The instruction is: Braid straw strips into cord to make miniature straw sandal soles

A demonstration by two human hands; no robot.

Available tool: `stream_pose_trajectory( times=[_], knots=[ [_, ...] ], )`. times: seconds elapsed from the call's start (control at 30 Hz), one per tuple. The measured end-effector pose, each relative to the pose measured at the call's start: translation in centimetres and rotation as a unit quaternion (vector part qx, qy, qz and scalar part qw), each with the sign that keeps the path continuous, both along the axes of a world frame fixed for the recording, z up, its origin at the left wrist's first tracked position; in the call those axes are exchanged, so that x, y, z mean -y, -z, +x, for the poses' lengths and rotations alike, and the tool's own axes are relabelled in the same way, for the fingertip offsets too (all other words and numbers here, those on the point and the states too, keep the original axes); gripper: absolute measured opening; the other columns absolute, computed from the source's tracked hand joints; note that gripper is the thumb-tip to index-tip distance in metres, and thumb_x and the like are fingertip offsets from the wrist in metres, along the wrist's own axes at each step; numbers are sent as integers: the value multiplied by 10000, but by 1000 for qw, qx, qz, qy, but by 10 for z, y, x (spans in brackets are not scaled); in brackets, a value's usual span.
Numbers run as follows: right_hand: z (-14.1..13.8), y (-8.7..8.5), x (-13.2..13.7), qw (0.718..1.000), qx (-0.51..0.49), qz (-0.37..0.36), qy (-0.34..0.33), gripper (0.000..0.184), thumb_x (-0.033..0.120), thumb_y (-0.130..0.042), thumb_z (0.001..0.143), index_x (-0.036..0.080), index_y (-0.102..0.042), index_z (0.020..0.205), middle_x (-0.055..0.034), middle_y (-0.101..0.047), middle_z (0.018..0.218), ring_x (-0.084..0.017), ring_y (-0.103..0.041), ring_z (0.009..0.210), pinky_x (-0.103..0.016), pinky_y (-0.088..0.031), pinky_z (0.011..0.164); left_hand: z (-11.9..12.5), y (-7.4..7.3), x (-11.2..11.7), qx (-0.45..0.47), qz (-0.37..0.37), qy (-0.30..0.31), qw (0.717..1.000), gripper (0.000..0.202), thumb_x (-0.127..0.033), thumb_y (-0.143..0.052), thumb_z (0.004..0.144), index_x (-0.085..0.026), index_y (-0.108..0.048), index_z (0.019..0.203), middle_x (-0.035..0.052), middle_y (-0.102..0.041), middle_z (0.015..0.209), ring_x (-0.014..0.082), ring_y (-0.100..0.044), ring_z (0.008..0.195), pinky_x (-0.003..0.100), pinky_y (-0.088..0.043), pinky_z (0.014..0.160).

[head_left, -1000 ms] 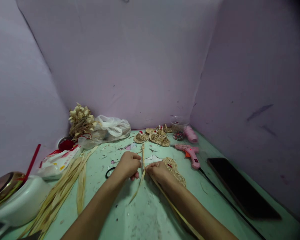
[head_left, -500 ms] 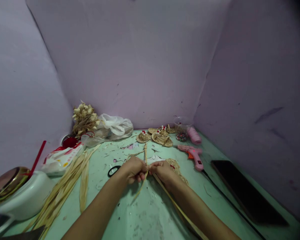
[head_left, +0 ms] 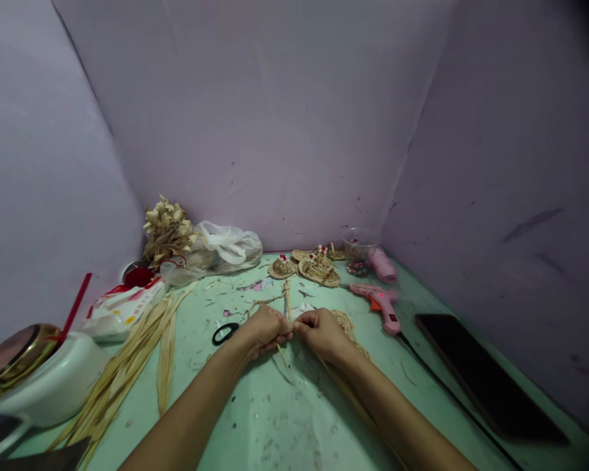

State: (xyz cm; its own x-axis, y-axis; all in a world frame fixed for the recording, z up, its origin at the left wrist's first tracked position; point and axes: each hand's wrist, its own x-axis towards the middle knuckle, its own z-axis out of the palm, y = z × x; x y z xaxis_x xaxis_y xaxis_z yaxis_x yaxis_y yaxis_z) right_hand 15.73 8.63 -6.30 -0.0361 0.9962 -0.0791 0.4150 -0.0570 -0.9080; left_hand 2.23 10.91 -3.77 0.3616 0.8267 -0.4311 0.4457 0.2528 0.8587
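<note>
My left hand [head_left: 266,330] is closed in a pinch on a straw braid [head_left: 288,299] that runs away from my fingers across the table. A loose straw end [head_left: 281,356] sticks out below that hand. My right hand [head_left: 321,333] is closed, thumb and finger pinching at the braid's near end, almost touching the left fingertips; the pinched spot itself is mostly hidden. A long straw strip trails under my right forearm. Black scissor handles [head_left: 224,334] lie left of my left hand. A coiled straw piece [head_left: 346,324] is partly covered by my right hand.
Left are loose straw strips [head_left: 122,366], a white pot [head_left: 73,373] and a plastic pack [head_left: 127,313]. At the back stand a white bag [head_left: 230,247], small straw hats [head_left: 319,268] and a bead cup [head_left: 358,255]. Right lie a pink glue gun [head_left: 385,304] with cord and a dark phone [head_left: 481,376].
My fingers have shifted slightly at the braid's near end. The loose straw end below my left hand looks shorter, and the strip beside my right forearm is now mostly hidden under it.
</note>
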Motion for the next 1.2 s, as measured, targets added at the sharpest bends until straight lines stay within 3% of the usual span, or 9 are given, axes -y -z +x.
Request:
stream_pose_trajectory(
  times=[0.17,0.4,0.5,0.63,0.77,0.93,1.1,1.2],
  knots=[
    [-2,-3,1,998,-23,-48,-14,151,152,-462,599,124,-555,484,57,-361,385,-52,-270,381,-189,-194,394,1,3,-2,-2,26,-20,999,82,-144,-465,523,-139,-472,441,-69,-298,306,37,-202,280,196,-121,331],
    [4,-31,13,970,-132,-178,-96,247,115,-395,547,140,-631,615,12,-515,435,-98,-445,401,-199,-354,436,6,3,-2,-6,51,-35,998,104,-81,-468,483,-130,-472,391,-54,-346,312,49,-262,345,201,-158,369],
    [8,-31,12,977,-102,-154,-108,207,139,-450,588,138,-652,636,35,-494,421,-67,-395,392,-173,-299,422,6,2,-3,-7,51,-41,998,98,-92,-480,480,-131,-462,391,-61,-308,305,50,-246,342,208,-149,369],
    [10,-13,3,989,-87,-102,-69,140,177,-532,613,111,-631,538,50,-445,395,-39,-304,384,-172,-207,400,7,-1,0,-6,49,-43,998,137,-116,-495,489,-141,-421,376,-63,-288,305,42,-223,331,210,-133,362],
    [7,-2,-1,988,-104,-113,-26,105,175,-562,600,121,-588,514,52,-442,387,-42,-316,374,-178,-229,400,7,-4,3,-2,45,-40,998,108,-121,-490,496,-132,-451,396,-61,-301,305,35,-216,321,200,-132,355],
    [-2,-9,5,976,-149,-159,-19,90,171,-470,641,160,-482,553,34,-497,428,-74,-431,375,-189,-326,414,5,-3,3,27,40,-10,999,79,-147,-483,516,-120,-509,446,-38,-382,328,37,-225,306,198,-130,340],
    [-2,-12,7,972,-158,-175,-8,82,109,-450,596,165,-427,540,84,-357,356,-35,-255,299,-173,-175,340,1,-3,2,42,27,22,998,148,-212,-482,559,-149,-443,431,-67,-303,330,30,-194,275,195,-104,317],
    [-1,-9,5,977,-147,-153,6,73,105,-485,580,154,-447,542,80,-386,377,-29,-253,319,-180,-151,350,1,-3,1,41,13,14,999,209,-228,-485,572,-165,-363,414,-75,-278,331,23,-190,265,190,-99,307]
  ],
)
